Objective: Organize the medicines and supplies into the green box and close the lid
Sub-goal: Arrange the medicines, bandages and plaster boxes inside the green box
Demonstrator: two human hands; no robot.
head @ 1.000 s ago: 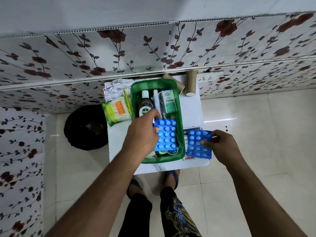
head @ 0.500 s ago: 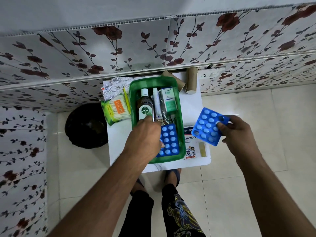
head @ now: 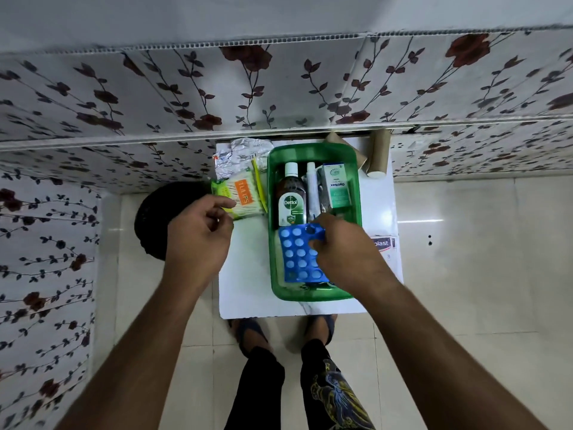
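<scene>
While the right hand point(head: 344, 252) presses a blue blister sheet point(head: 297, 256) flat in the near end of the green box point(head: 313, 152), fingers pinched on its far edge, the left hand point(head: 198, 240) hangs loosely curled and empty at the cotton-bud packet point(head: 240, 198). Packet lies on the table point(head: 245, 290) just left of the box, long axis roughly left-right; left hand nearer, fingertips at its near-left corner.

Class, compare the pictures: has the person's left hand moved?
Yes. The left hand has left the green box and moved left, toward the cotton swab pack.
</scene>
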